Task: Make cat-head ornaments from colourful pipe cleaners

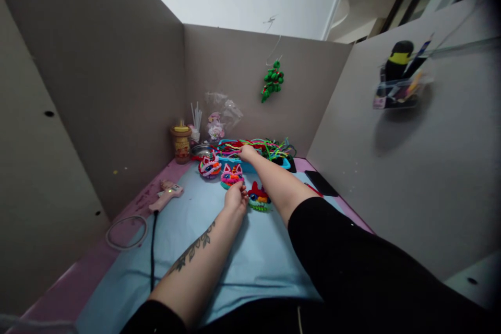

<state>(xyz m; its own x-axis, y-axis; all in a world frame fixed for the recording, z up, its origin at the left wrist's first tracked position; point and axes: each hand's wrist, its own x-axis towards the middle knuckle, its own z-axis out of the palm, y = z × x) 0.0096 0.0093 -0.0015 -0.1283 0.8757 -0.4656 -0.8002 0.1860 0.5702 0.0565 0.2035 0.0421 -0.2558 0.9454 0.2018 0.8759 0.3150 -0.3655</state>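
Where visible, left fingers (pixel 243 191) half-curl; right fingers (pixel 242 153) seemingly touch cords (pixel 270 148).

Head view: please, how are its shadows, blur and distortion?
In the head view, the clear holder looks blurred, its soft shadow below on the right wall; the head view's upper right corner is dark; head-view walls lean outward, suggesting lens distortion; head-view toys lack fine detail.

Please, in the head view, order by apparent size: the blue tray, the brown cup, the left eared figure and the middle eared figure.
1. Blue tray
2. Brown cup
3. Left eared figure and middle eared figure: they look alike, unranked.
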